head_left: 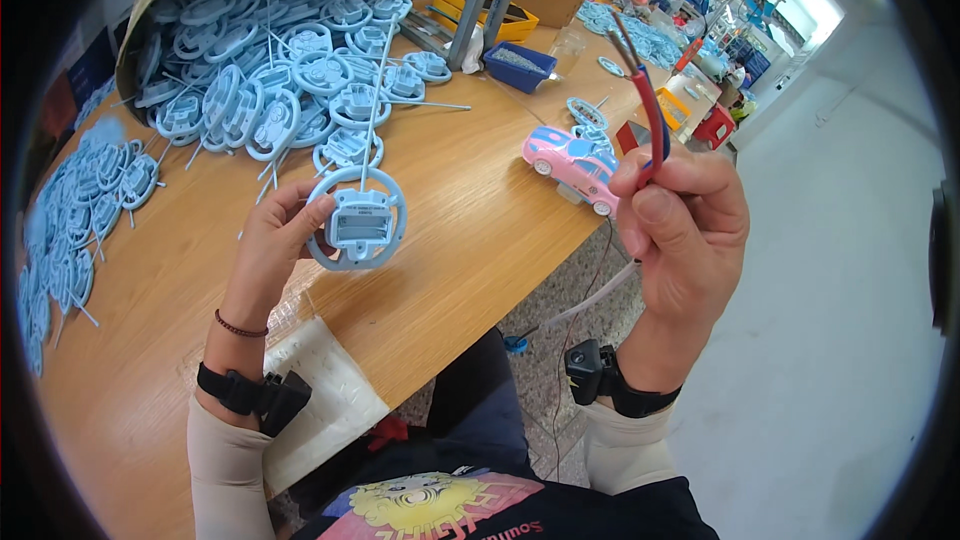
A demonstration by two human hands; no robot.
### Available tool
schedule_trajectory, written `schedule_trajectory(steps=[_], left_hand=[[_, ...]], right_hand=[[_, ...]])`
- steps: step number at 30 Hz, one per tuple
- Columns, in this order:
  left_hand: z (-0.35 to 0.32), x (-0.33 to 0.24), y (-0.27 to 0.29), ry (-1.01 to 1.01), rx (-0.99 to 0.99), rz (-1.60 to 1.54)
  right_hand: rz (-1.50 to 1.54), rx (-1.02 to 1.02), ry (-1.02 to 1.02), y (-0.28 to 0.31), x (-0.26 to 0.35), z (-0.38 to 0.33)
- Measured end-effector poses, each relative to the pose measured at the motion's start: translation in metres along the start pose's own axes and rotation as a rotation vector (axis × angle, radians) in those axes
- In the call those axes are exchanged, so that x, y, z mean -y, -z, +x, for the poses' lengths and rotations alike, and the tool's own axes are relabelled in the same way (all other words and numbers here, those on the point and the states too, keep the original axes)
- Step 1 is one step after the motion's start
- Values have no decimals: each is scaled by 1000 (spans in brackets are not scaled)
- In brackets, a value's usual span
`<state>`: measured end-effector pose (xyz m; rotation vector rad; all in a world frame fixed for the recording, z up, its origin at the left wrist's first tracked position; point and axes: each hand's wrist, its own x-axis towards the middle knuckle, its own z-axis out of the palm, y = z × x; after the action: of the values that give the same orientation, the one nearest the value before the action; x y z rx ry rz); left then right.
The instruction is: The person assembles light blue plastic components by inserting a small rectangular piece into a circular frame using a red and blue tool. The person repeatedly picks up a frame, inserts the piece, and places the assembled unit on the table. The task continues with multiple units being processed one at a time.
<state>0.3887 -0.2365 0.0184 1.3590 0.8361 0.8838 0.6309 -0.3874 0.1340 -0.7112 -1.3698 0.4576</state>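
My left hand (268, 245) is closed on the rim of a light blue, steering-wheel-shaped toy remote control (392, 190). Its battery compartment faces up with no cover on it, and a long thin antenna sticks up from its top. Raised at the right, my right hand (692, 225) pinches red and blue wire leads (650, 110) between thumb and fingers. Their thin dark tips point upward, apart from the remote. A pale cable (600, 293) runs from below this hand toward the floor. Close by on the table's edge stands a pink and blue toy car (570, 158), partly hidden by my fingers.
Many similar blue remotes (275, 70) spill from a large carton (128, 65); more (75, 210) lie at the left. A blue bin (520, 67) and yellow trays (510, 25) stand near metal posts (475, 5). A white packet (335, 390) lies near my lap.
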Motion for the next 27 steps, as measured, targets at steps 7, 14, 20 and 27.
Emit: schedule_trajectory(steps=[7,14,20,27], left_hand=[[11,38,8,23,41,80],[18,61,19,-45,-56,242],[1,31,14,191,93,-293],[-15,3,7,107,165,-320]], right_hand=[[13,-46,22,-9,5,-3],[43,-68,8,-17,11,-6],[-429,204,-120,-37,-22,-15],[-701,443,-140,-39,-50,-25]])
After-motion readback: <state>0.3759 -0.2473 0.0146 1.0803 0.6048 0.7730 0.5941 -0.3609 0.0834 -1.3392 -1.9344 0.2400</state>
